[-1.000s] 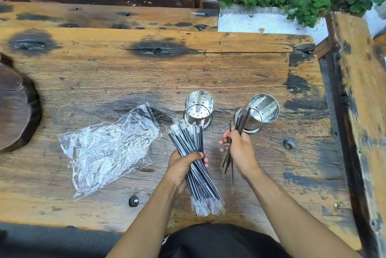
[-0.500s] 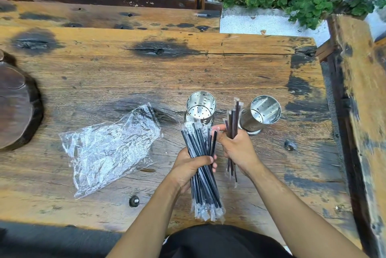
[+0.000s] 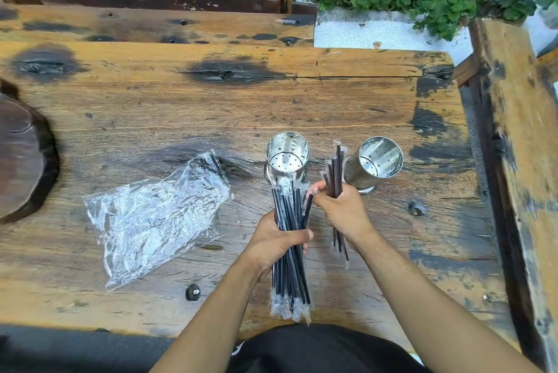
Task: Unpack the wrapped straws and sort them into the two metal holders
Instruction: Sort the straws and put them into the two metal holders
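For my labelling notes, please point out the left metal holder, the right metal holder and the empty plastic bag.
left metal holder (image 3: 287, 158): head view, perforated inside bottom.
right metal holder (image 3: 381, 158): head view, inner wall.
empty plastic bag (image 3: 154, 218): head view, crumpled middle.

Both bare forearms reach forward. The left hand (image 3: 276, 241) is fisted (thumb across); the right hand (image 3: 342, 209) is clenched, knuckles up.

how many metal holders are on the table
2: one metal holder stands beyond the left hand's straws, the other holder right of the right hand. Both look empty.
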